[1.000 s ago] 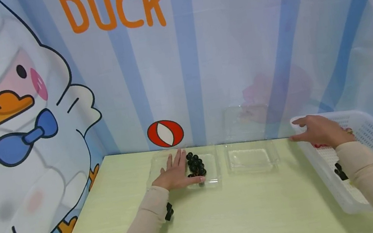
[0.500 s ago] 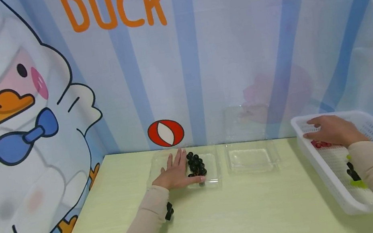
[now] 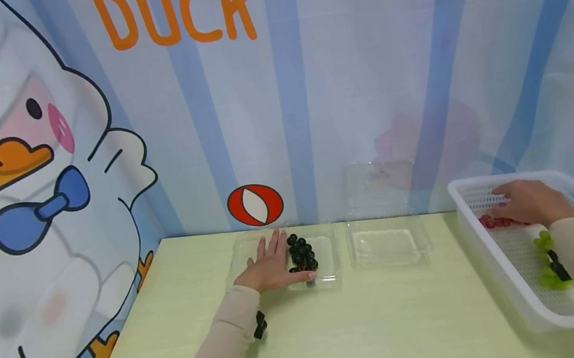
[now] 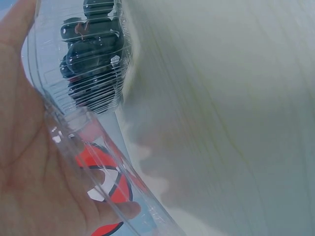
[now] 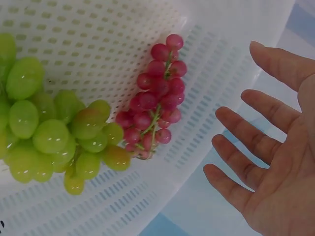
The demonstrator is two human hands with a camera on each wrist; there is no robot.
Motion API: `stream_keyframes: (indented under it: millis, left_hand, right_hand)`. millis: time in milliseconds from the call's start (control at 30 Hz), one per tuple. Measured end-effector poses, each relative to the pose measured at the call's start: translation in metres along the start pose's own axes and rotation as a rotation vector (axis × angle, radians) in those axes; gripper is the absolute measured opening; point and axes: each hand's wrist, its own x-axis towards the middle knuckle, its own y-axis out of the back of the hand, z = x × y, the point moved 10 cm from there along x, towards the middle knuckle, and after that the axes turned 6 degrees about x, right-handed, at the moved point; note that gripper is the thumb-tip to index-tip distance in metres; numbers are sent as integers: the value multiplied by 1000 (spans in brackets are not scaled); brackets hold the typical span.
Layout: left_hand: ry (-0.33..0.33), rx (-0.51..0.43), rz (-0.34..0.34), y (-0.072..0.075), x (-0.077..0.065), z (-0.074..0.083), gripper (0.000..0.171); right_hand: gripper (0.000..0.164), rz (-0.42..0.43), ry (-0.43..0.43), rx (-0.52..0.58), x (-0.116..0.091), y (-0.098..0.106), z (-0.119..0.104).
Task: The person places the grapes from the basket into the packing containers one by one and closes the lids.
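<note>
My left hand (image 3: 267,269) rests with spread, straight fingers on an opened clear plastic clamshell box (image 3: 326,253). A bunch of black grapes (image 3: 302,253) lies in the box's right half, beside the fingers and thumb. The left wrist view shows the palm along the box's hinge and the dark grapes (image 4: 93,49) behind ribbed plastic. Over the white basket (image 3: 497,277) on the right, my right hand (image 3: 533,202) is empty, its fingers extended and apart. Close to it in the basket lie a bunch of red grapes (image 5: 157,93) and a bunch of green grapes (image 5: 49,135).
A second clear clamshell box (image 3: 387,242) stands between the first box and the basket, its lid (image 3: 380,186) raised against the backdrop. The pale yellow-green table (image 3: 389,325) ends at a printed curtain (image 3: 337,71) along the back.
My right hand has moved from the basket's left rim rightward over its inside, bringing the red and green grapes into sight. The left hand and its box have not moved.
</note>
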Motion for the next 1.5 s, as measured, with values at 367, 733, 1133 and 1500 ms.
stream_keyframes:
  millis: [367,733,1133,1500]
  left_hand:
    - [3,-11,-10,3,-2,0,127]
    - [11,9,-4,1,0,-2,127]
    - [16,11,-3,2,1,-4,128]
    - [4,-15,-6,2,-2,-1,128]
  right_hand:
    - [80,-12,-52,12,2,-10,36]
    - [80,-6,-52,-5,4,-23,65]
    - [82,-1,-113,1,3,-26,81]
    - [82,25,-78,-35,7,-35,93]
